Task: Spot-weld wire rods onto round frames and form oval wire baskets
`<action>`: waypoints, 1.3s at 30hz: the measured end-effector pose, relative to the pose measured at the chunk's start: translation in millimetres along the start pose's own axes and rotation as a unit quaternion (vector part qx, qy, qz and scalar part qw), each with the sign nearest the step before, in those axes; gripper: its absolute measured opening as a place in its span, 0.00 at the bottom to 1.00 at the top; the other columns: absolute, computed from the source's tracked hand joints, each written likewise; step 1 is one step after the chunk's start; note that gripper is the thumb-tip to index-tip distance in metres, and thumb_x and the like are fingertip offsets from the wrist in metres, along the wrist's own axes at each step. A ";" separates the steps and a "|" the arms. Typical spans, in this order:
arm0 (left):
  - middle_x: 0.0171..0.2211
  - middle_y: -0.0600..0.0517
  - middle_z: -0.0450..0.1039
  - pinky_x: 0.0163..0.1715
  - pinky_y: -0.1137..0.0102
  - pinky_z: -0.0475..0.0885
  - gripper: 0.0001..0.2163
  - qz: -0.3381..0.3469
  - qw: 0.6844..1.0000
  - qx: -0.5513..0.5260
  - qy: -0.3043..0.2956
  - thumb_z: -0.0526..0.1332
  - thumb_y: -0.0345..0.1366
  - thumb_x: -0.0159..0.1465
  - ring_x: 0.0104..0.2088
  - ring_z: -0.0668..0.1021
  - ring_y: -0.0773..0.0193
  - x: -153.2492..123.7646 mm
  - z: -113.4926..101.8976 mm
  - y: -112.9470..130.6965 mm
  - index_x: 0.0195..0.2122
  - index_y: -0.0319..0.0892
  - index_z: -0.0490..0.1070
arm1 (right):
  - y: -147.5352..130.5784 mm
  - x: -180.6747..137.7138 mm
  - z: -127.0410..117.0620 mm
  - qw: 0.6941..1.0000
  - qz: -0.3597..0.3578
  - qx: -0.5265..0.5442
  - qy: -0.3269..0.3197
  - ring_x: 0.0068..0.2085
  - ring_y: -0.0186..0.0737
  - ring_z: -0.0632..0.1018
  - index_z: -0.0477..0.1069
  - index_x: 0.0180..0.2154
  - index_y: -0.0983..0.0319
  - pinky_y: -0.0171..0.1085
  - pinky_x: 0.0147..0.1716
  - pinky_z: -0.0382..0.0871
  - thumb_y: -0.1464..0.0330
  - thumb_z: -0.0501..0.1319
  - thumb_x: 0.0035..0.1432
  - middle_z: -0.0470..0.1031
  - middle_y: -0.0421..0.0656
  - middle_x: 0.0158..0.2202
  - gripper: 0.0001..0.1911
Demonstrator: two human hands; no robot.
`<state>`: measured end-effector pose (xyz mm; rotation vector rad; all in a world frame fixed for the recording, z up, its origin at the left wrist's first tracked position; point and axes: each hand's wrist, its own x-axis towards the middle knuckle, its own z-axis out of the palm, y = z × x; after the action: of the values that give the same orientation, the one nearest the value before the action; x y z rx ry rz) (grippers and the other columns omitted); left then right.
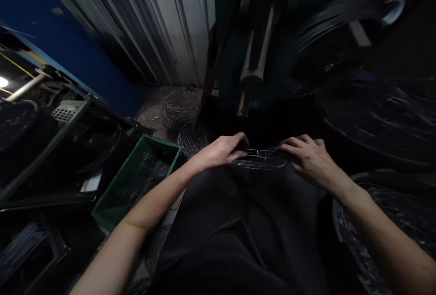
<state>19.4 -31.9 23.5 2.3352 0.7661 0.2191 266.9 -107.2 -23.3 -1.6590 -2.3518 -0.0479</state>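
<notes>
Fingers point(238, 154) of the left hand point(220, 149) close around the left end of a thin wire frame point(260, 151), centre of the head view; the right hand point(309, 158) pinches its right end. The wires span the gap between them, near a dark-clothed lap point(245, 222). Left of centre sits a green crate point(114, 197), with wire coils point(180, 109) near its upper end.

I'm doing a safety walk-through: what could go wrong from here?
The bare left hand and right hand hold a thin wire frame, so a wire end might scratch or prick the fingers.

A machine's metal shaft points toward the hands; if it moved, it could perhaps pinch them, though the picture doesn't show whether it is running.

Tangled wire on the floor beyond the green crate might snag a foot.
</notes>
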 end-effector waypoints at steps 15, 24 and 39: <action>0.29 0.51 0.75 0.31 0.75 0.64 0.08 -0.047 0.997 0.044 0.035 0.60 0.34 0.59 0.32 0.75 0.66 29.3 -37.8 -34.1 0.37 0.37 0.75 | 9.6 60.7 1.4 0.999 -0.009 -0.039 -0.021 0.39 0.41 0.67 0.75 0.38 0.56 0.40 0.35 0.52 0.67 0.50 0.61 0.73 0.43 0.39 0.14; 0.30 0.50 0.75 0.32 0.75 0.64 0.10 -0.047 0.993 0.071 0.083 0.60 0.34 0.59 0.30 0.74 0.66 46.3 -53.5 -47.0 0.40 0.38 0.75 | 17.6 92.2 3.5 0.999 0.028 -0.031 -0.002 0.40 0.41 0.67 0.74 0.37 0.56 0.41 0.37 0.52 0.70 0.51 0.60 0.72 0.42 0.39 0.13; 0.36 0.49 0.76 0.37 0.74 0.66 0.11 -0.064 0.991 0.075 0.085 0.60 0.37 0.59 0.36 0.76 0.64 61.5 -60.9 -59.9 0.41 0.40 0.74 | 27.3 105.5 3.8 0.997 0.057 -0.035 -0.035 0.40 0.43 0.68 0.75 0.39 0.54 0.41 0.36 0.54 0.65 0.50 0.61 0.72 0.44 0.41 0.15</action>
<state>20.5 73.2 29.3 2.4183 1.0448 0.3182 258.6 0.1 -6.0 -1.8529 -2.3262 -0.0503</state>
